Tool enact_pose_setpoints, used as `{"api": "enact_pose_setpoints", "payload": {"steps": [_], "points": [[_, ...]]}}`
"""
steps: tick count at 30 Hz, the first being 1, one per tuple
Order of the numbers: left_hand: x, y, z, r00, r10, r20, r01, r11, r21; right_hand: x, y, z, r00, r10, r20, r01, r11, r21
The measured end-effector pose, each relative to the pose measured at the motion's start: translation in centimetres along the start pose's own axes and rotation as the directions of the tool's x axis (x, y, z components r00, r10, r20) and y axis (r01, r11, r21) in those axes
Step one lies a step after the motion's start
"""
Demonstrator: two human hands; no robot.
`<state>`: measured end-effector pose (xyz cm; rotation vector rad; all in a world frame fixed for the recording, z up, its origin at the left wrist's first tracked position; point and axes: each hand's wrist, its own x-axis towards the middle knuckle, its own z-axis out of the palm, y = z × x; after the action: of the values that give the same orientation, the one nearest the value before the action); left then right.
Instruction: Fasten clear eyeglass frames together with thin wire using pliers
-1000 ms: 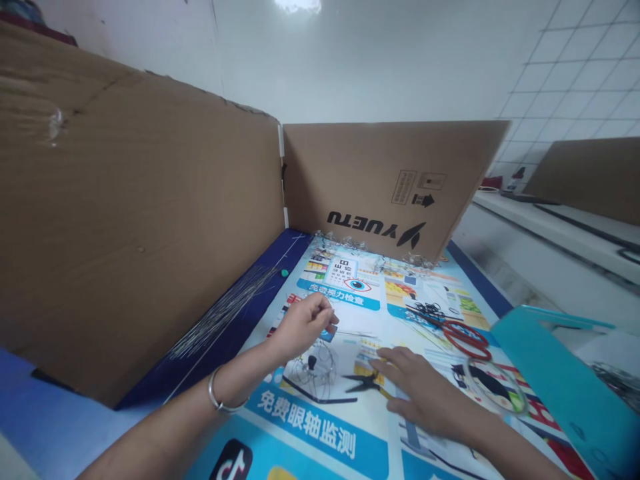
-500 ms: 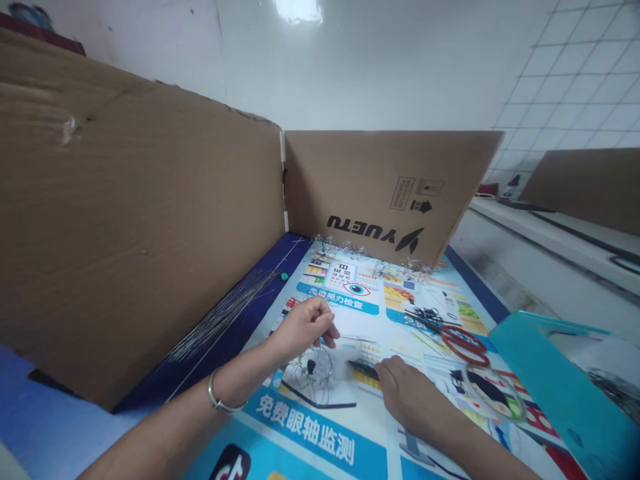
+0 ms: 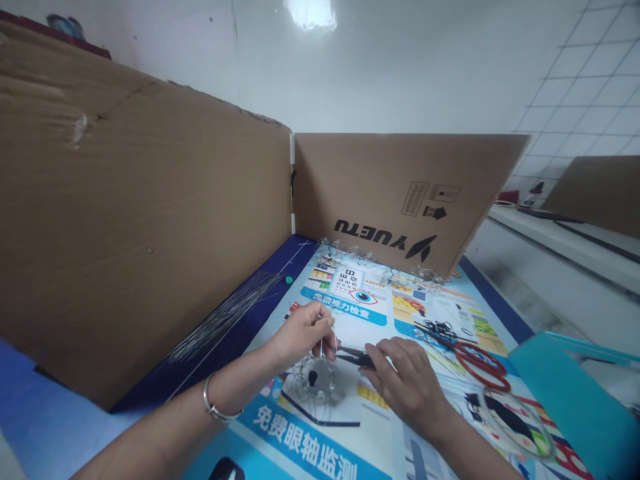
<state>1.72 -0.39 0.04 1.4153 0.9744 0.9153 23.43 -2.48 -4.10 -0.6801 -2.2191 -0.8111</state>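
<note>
My left hand (image 3: 307, 333) is closed in a pinch, with a thin wire (image 3: 321, 345) showing at the fingertips. My right hand (image 3: 407, 383) grips a pair of dark pliers (image 3: 356, 358). The jaws of the pliers point left and reach close to the left fingertips; whether they touch the wire is too small to tell. Below the left hand lies a tangle of fine wire with clear bits (image 3: 327, 387), with a small black piece (image 3: 313, 378) in it. A dark thin strip (image 3: 320, 420) borders that tangle on the near side.
Long thin wires (image 3: 225, 313) lie along the left cardboard panel (image 3: 150, 220). Red-handled scissors (image 3: 483, 365) and black loops (image 3: 443, 328) lie to the right. Nearer are a clear ring (image 3: 543, 443) and a teal container (image 3: 560, 393). Clear bits (image 3: 357, 253) line the back panel (image 3: 380, 180).
My right hand has moved the pliers left and up, up to my left fingertips. A wire now shows upright at the left hand's pinch. The view has shifted slightly.
</note>
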Motion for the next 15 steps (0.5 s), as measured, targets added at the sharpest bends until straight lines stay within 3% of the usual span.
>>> {"api": "enact_pose_setpoints", "payload": {"steps": [15], "points": [[0.01,-0.65,0.16,0.993,-0.107,0.053,0.113,0.987,-0.117,-0.92,0.23,-0.20,0.999,-0.051,0.003,0.051,0.999,-0.008]]}}
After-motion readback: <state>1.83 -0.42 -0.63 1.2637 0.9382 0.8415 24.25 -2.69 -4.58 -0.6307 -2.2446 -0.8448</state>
